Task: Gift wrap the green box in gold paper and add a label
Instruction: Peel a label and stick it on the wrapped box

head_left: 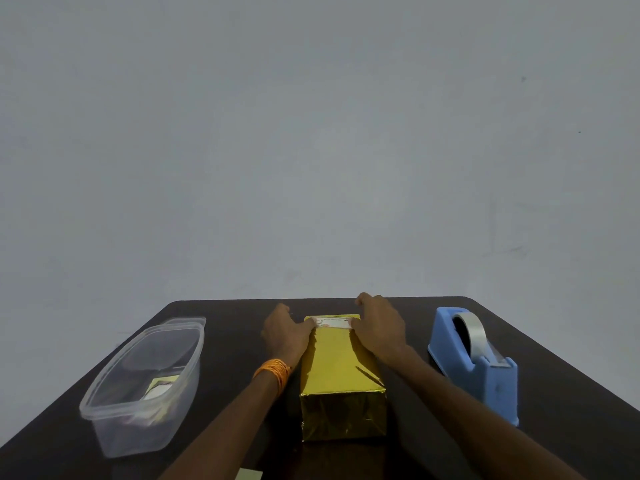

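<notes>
Grey bare wall [311, 133] behind; dark table [225, 341] below it.

Gold-wrapped box [341, 368] lies mid-table, long axis running from near edge to far edge. Label [333, 322] sits on its top at the far end.

Handling, by judgement:
- light and stiff, a carton under thin foil paper
- foil slick and easily creased or torn at the folds (one wrinkle shows on top)
- best held by the long sides, palms flat, off the taped ends

Left hand [285, 332] and right hand [379, 327] flank the far end, forearms reaching in from the near edge, a thumb laid on each end of the label. Fingers [363, 300] curl down past the far corners; cannot tell whether they clasp the box or only rest there.

Plastic tub [138, 431] with spare labels toward the left edge; blue tape dispenser [485, 368] toward the right edge.
</notes>
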The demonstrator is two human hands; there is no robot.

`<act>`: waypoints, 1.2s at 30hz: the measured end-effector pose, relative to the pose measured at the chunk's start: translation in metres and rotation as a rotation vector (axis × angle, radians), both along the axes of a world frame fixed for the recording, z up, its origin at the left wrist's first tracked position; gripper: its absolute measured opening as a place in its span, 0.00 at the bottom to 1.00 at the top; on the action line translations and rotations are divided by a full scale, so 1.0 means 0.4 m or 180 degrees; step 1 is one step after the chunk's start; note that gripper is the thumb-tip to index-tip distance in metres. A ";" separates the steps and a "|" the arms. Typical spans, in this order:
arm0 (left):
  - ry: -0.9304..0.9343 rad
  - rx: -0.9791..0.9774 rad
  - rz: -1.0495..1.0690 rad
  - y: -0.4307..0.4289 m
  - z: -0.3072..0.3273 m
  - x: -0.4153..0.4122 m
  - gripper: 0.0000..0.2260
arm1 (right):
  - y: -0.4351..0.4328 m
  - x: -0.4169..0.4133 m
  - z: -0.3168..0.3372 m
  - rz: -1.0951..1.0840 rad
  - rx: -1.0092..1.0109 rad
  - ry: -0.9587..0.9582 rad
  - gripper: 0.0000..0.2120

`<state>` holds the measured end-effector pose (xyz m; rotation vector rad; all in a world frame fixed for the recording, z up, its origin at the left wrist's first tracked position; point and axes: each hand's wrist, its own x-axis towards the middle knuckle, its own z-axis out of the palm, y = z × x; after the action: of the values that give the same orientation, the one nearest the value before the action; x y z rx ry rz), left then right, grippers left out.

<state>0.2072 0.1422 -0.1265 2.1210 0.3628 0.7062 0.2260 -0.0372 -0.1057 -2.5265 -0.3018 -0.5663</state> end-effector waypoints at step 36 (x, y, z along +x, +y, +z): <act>0.0731 0.0076 -0.0834 0.025 -0.015 -0.013 0.27 | -0.011 0.007 -0.028 0.0517 0.0068 -0.0075 0.11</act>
<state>0.2021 0.1521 -0.1324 2.2255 0.1934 0.3185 0.2289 -0.0417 -0.1169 -2.4483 -0.5018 -0.5326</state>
